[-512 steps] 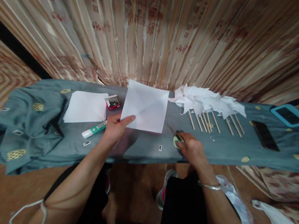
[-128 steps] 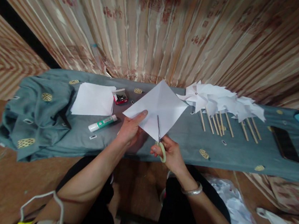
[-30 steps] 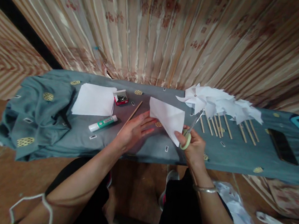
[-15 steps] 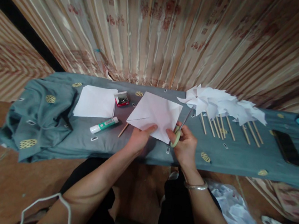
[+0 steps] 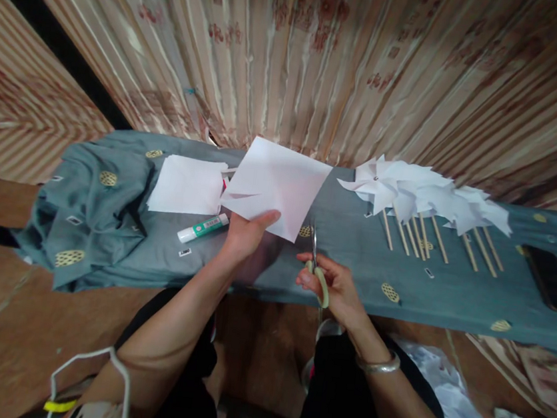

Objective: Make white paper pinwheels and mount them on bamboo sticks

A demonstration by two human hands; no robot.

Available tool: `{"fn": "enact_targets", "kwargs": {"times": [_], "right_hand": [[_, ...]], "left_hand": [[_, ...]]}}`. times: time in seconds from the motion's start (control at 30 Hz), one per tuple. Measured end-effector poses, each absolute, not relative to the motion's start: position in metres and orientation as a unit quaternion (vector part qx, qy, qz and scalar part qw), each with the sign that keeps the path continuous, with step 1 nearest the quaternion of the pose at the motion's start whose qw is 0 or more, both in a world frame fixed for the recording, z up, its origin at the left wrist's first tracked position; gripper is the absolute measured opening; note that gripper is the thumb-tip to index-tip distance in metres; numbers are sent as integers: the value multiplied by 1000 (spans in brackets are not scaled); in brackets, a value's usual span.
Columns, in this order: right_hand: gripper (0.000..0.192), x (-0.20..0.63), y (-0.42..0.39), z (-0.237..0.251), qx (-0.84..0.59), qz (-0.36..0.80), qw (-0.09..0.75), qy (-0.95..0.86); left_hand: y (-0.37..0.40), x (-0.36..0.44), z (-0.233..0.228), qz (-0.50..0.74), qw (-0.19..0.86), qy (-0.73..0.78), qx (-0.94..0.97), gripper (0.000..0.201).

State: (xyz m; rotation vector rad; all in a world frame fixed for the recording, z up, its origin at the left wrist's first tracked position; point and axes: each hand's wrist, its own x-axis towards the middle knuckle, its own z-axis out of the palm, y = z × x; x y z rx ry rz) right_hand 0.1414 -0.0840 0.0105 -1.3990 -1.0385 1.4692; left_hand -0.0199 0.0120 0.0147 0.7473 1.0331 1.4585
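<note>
My left hand (image 5: pixel 248 236) grips a square sheet of white paper (image 5: pixel 282 179) near its lower edge, thumb on top. A cut slit runs in from the sheet's left corner. In my right hand (image 5: pixel 333 282) is a pair of scissors (image 5: pixel 320 274) with pale green handles, blades pointing up and away, just apart from the paper's lower right corner. Left of the paper lie a stack of white sheets (image 5: pixel 188 185) and a green and white glue stick (image 5: pixel 203 228). A small red box (image 5: pixel 226 181) is mostly hidden behind the held sheet.
Several white paper pinwheels (image 5: pixel 426 192) on wooden sticks lie in a row on the right of the cloth-covered table (image 5: pixel 270 282). Beyond them is a black phone (image 5: pixel 552 280). Bunched cloth (image 5: pixel 91 214) covers the left end. A plastic bag (image 5: pixel 458 397) of white paper rests below at right.
My left hand has raised the paper up and to the left. My right hand has let go of the paper's edge and drawn back toward me with the scissors.
</note>
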Motion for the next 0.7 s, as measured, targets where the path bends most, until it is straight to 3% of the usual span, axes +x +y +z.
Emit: {"fn": "enact_targets", "kwargs": {"times": [0.33,0.7], "right_hand": [[53,145,-94,7,-550,619,304,-470],[63,145,-86,7,-551,648,305,-428]], "left_hand": [[13,-23,19,610,516,477,366,64],[7,-15,9,540,543,475,433,55]]}}
